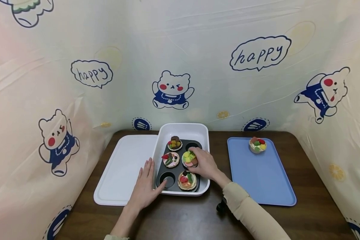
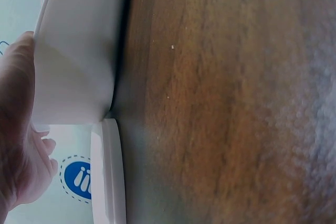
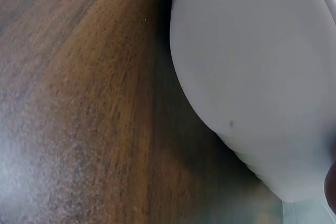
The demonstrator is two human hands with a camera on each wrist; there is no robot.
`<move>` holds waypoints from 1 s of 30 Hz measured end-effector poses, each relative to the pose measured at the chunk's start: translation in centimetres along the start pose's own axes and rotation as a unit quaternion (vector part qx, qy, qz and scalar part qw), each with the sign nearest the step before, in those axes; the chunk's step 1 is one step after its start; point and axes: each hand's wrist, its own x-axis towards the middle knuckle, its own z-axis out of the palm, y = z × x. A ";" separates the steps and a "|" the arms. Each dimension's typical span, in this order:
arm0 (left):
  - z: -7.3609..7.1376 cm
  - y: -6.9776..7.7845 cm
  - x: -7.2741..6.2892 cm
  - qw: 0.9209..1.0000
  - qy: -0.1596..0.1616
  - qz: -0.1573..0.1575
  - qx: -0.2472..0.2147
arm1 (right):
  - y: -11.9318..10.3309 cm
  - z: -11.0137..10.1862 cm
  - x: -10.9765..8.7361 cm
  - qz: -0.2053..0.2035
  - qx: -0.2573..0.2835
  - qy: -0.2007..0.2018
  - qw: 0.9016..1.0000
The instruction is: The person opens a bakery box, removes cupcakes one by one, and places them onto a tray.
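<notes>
A dark muffin tin sits inside a white tub at the middle of the table. My right hand pinches a fruit tart with yellow, green and pink toppings at the right middle cup. Left of it is a pink-cream tart, and behind that a tart with brown and yellow pieces. Another fruit tart sits in the front right cup. Fingers straight, my left hand rests on the tub's left rim, its thumb reaching over the front left cup.
On the right lies a blue tray with one fruit tart near its back edge. A white tray or lid lies to the left, against the tub. Behind the wooden table hangs a printed curtain.
</notes>
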 end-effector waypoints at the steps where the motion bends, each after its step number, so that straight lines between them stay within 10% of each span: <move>1: 0.0 0.0 0.0 1.000 0.000 0.000 -0.001 | 0.0 0.0 0.0 -0.003 0.007 0.006 1.000; 30: 0.2 -0.2 0.0 1.000 0.010 0.006 -0.004 | 0.3 0.6 -0.4 0.043 0.109 0.086 0.989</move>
